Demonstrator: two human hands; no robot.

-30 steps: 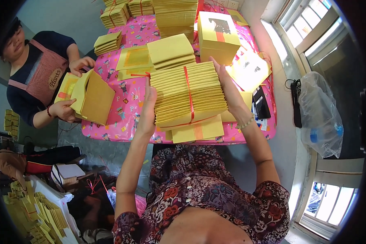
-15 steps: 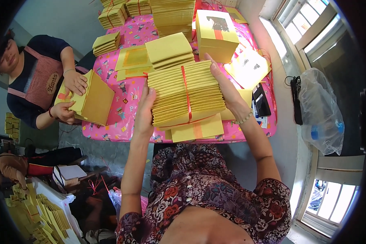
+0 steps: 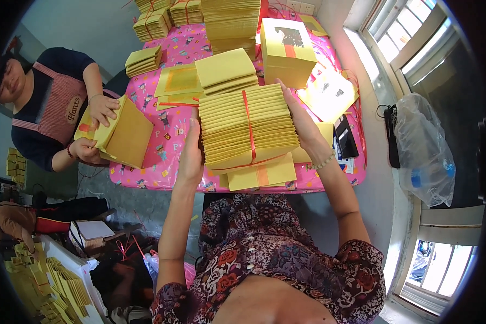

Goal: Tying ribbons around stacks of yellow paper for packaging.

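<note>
Between my two hands is a bundle of folded yellow paper (image 3: 227,132), its many folded edges stacked in layers and a red strap tied around it. My left hand (image 3: 191,154) presses flat along its left side. My right hand (image 3: 303,121), with a beaded bracelet at the wrist, grips the right side, fingertips near the far corner. Just under the bundle's near edge lies a flat yellow sheet with an orange stripe (image 3: 262,175). Behind the bundle is a short stack of folded yellow paper (image 3: 225,67).
A pink patterned cloth (image 3: 162,156) covers the table. Across to the left, a person's hands (image 3: 100,116) hold a yellow paper block. A tall yellow block (image 3: 289,65), more yellow stacks (image 3: 229,27) and a phone (image 3: 346,136) lie around. A clear plastic bag (image 3: 426,151) hangs at right.
The bundle stays between my hands, almost in place. My left thumb has slid back from its front edge to the side. The other person's hands shift slightly on their block.
</note>
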